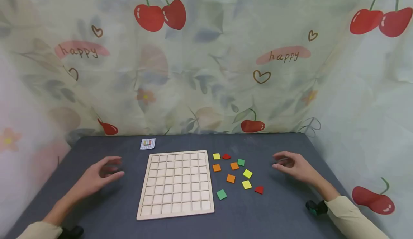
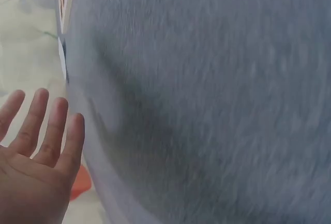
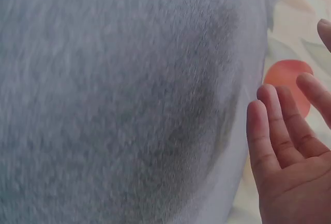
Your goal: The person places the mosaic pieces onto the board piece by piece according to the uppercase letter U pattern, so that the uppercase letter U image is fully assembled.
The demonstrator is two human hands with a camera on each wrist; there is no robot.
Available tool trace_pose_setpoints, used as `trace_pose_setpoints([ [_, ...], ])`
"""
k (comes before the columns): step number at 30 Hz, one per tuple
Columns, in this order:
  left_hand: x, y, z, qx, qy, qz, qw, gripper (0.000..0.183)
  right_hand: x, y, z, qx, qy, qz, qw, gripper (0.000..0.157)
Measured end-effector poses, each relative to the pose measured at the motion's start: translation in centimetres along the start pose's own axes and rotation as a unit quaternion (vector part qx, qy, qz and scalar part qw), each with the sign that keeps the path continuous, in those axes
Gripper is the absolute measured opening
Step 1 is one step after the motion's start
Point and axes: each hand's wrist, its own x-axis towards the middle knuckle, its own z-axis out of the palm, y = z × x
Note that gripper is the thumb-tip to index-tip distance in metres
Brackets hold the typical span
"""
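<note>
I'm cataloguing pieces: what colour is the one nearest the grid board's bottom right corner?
That piece is green; the head view shows it best.

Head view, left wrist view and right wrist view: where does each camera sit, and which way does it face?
Head: on the person's head, facing forward and down at the grid board, coloured tiles and patterned backdrop; left grip, right grip and sleeves show.
Left wrist: on that wrist, facing the dark tabletop and backdrop; only the left grip shows.
Right wrist: likewise, on the other wrist; only the right grip shows.
Both wrist views share tabletop and backdrop.
</note>
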Motion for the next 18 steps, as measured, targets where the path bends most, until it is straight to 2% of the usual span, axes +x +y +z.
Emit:
trace_pose_setpoints([
  [4, 0.1, 0.1, 0.9, -0.029, -0.017, 0.011, 0.9994, 0.061, 0.0, -0.1, 0.4, 0.026, 0.002, -0.011, 1.000, 0.037],
  [9, 0.0, 0.3, 1.6, -0.066, -0.050, 0.006, 0.9965, 0.061, 0.2, -0.3, 1.2, 0.044, 0.005, -0.031, 0.999, 0.035],
  [18, 0.2, 1.7, 3.2, -0.094, -0.091, 0.022, 0.9911, 0.060, 1.0, -0.8, 2.3, 0.080, -0.001, -0.027, 0.996, 0.035],
])
